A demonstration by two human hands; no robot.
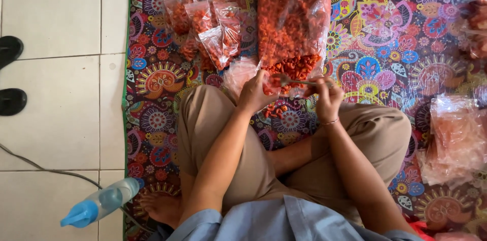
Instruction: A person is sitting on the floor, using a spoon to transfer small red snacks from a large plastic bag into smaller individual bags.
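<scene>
seated cross-legged on a patterned mat [152, 76], a person's left hand [255, 94] grips a small bag [238, 74] open at the mouth of the big bag of orange snacks [291, 18]; the right hand [328, 98], closed on a spoon [291, 80], scoops. filled packets [205, 23] lie left of the big bag.

A home floor used for small-scale snack packing. A patterned mat [157, 114] lies over white floor tiles [56, 18], with black sandals [10, 73] left at the edge and a cord [45, 169] trailing across. A big bag [291, 18] of orange snacks, filled small packets [208, 25] and empty bags [456, 139] surround the person sitting cross-legged.
</scene>
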